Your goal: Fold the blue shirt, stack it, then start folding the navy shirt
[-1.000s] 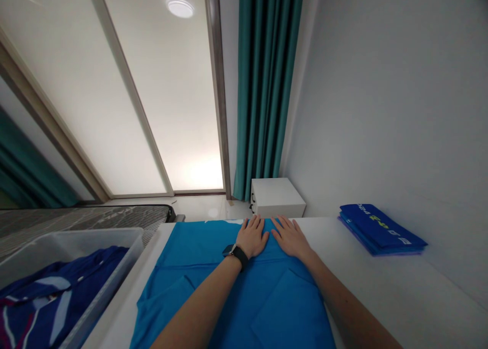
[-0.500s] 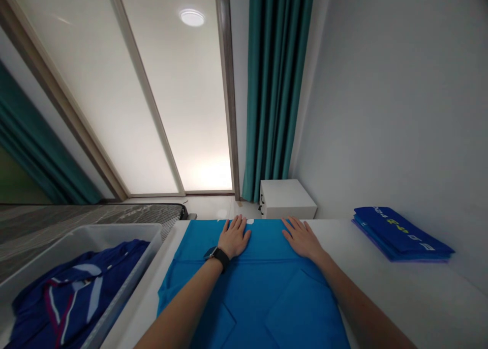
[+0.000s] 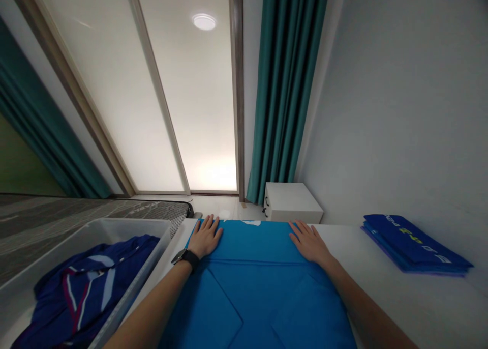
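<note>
A bright blue folded garment [image 3: 255,283] lies flat on a white table [image 3: 404,293], its far edge creased straight across. My left hand [image 3: 205,236], with a black watch [image 3: 185,257] on the wrist, rests flat at the garment's far left edge. My right hand [image 3: 308,243] lies palm down at its far right edge, fingers spread. Neither hand grips the cloth. To the right, a folded stack of dark blue garments with yellow print [image 3: 415,244] sits on the table against the wall.
On the left, a translucent plastic bin [image 3: 131,227] holds crumpled dark blue clothing [image 3: 91,283] beside the table. A grey mattress [image 3: 64,211] lies beyond it. A white nightstand [image 3: 292,202] stands past the table, near teal curtains [image 3: 290,84].
My hands have slid apart across the blue garment toward its left and right edges. The whole view has shifted, with the room sliding right in the picture.
</note>
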`<state>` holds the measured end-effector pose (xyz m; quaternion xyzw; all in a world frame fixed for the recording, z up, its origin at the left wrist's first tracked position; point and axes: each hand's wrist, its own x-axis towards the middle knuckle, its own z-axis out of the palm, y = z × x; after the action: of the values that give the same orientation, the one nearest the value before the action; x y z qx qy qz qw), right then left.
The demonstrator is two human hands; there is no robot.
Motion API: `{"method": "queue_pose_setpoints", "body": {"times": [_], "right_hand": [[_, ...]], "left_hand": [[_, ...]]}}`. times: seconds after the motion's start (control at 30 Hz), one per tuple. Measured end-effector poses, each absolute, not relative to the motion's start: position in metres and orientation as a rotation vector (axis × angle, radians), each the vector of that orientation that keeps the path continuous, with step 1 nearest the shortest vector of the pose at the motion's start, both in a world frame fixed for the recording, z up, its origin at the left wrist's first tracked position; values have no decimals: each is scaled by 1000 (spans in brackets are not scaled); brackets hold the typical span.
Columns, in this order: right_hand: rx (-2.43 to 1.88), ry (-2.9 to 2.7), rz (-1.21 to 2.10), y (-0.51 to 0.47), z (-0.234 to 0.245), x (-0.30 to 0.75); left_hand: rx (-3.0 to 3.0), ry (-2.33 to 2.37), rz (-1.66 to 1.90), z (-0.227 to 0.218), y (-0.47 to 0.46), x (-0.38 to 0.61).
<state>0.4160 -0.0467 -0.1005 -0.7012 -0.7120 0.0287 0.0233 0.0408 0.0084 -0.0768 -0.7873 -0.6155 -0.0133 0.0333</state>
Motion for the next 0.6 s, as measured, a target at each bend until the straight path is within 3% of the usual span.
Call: {"method": "queue_pose_setpoints", "body": {"times": [0.6], "right_hand": [[-2207, -2200, 21, -46, -105, 417]], "left_hand": [[-2374, -1981, -74, -82, 9, 25]]}}
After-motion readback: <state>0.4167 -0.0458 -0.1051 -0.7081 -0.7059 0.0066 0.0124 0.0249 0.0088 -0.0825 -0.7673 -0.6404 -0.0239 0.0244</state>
